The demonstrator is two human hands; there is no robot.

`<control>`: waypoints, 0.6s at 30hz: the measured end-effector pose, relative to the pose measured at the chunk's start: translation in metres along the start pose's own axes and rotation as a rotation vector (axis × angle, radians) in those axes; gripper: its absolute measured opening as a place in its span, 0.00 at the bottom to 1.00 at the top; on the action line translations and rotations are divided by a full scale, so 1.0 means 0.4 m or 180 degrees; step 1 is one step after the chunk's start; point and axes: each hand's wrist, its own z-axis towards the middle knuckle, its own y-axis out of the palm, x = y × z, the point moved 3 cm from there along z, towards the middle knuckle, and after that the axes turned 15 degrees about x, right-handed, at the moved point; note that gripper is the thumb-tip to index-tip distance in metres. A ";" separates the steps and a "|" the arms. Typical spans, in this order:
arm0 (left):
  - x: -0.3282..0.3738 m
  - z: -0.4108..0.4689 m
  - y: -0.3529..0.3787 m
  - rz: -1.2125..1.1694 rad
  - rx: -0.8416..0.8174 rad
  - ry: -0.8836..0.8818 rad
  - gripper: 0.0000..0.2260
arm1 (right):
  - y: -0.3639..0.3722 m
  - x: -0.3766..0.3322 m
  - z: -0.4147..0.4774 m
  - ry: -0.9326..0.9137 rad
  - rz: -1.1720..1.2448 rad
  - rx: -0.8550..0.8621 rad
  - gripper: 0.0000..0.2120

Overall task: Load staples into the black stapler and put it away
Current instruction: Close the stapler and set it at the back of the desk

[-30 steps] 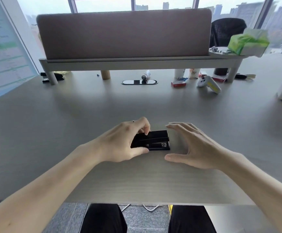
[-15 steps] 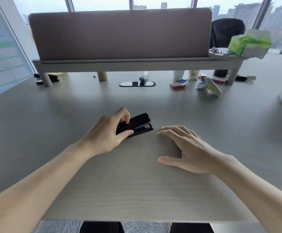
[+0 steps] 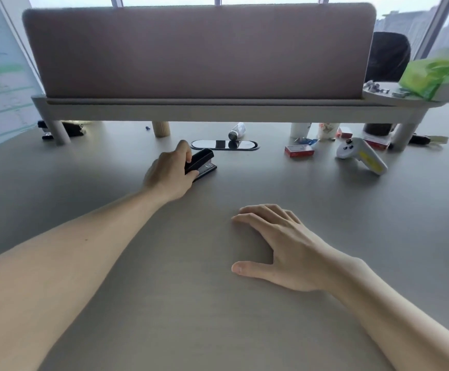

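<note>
The black stapler (image 3: 203, 163) is closed and lies on the grey desk (image 3: 325, 199), far out just in front of the oval cable port (image 3: 224, 144). My left hand (image 3: 171, 174) is stretched forward and grips the stapler's near end, thumb below and fingers on top. My right hand (image 3: 277, 246) rests flat on the desk nearer to me, fingers spread, holding nothing. A small red staple box (image 3: 299, 151) lies to the right of the port.
A padded divider on a raised shelf (image 3: 218, 109) spans the back of the desk. Under and beside it lie a small bottle (image 3: 236, 131), cups, a white and yellow controller (image 3: 361, 156), and dark items at the left leg. A green bag (image 3: 432, 76) sits on the shelf's right end.
My left hand has carried the stapler away from me, from the desk's near middle to just in front of the cable port. My right hand has settled flat on the desk.
</note>
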 end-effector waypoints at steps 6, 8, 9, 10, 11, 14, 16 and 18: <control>-0.003 0.080 0.078 0.0061 0.0134 -0.0053 0.13 | -0.003 0.003 0.004 0.0021 0.0030 0.0043 0.41; -0.001 0.095 0.093 0.0098 0.0143 -0.0049 0.13 | -0.004 0.001 0.004 -0.0005 0.0013 0.0031 0.42; -0.001 0.102 0.099 0.0109 0.0143 -0.0035 0.13 | -0.004 0.001 0.004 -0.0014 0.0009 0.0026 0.43; -0.002 0.107 0.103 0.0121 0.0142 -0.0017 0.13 | -0.004 0.001 0.004 -0.0012 0.0017 0.0024 0.43; -0.003 0.111 0.107 0.0135 0.0132 0.0001 0.13 | -0.005 0.001 0.004 -0.0009 0.0023 0.0024 0.43; -0.006 0.120 0.114 0.0166 0.0105 0.0033 0.13 | -0.004 0.001 0.005 -0.0025 0.0010 0.0024 0.44; -0.006 0.123 0.117 0.0157 0.0121 0.0025 0.13 | -0.005 0.001 0.005 -0.0033 -0.0002 0.0014 0.45; -0.007 0.124 0.121 0.0148 0.0130 0.0022 0.13 | -0.006 -0.001 0.006 -0.0034 -0.0009 0.0006 0.45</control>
